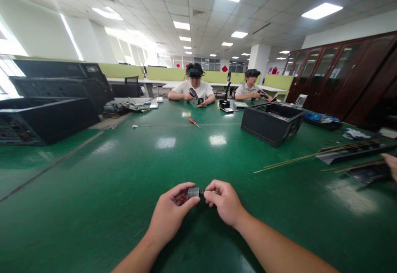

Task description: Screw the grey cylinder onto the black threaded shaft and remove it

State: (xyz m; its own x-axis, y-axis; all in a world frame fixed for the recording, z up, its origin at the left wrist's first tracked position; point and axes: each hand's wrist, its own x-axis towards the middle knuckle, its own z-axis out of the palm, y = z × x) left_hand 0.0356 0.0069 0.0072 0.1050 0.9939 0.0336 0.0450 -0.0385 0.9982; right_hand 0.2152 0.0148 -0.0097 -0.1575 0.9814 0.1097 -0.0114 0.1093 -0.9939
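Observation:
Between the thumb and fingers of my left hand point(173, 207) is a small grey metal cylinder point(194, 192) that looks like a small motor, lying sideways just above the green tabletop. A short, thin dark shaft sticks out of its right end. My right hand point(225, 202) is closed in a pinch around the outer end of this shaft. The fingertips hide most of what it grips. Both hands are close together near the front of the table.
An orange screwdriver point(193, 121) lies mid-table on the green table point(139, 169). Black computer cases stand left point(62, 120) and right point(263, 124). Thin rods point(288, 161) lie at right, near another person's hand point(391, 165). Two people opposite hold power drills.

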